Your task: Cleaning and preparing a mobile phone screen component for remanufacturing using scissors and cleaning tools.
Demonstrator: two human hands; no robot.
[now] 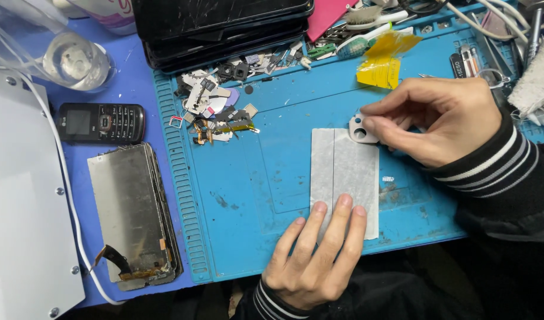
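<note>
The work mat (272, 195) was bright blue, stained in darker patches, and lay on a deeper blue table (135, 89). On it lay a pale grey-white sheet (346, 172), a white camera frame (362, 129) with a dark round hole, and crumpled yellow tape (381, 62). Both sleeves (497, 172) were black with white stripes, the keypad phone (100, 123) was black, and a card (325, 15) at the top was pink.

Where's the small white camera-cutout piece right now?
In the head view, the white camera-cutout piece sits right of centre on the blue mat, at the grey sheet's top right corner, pinched by the right hand.
</note>
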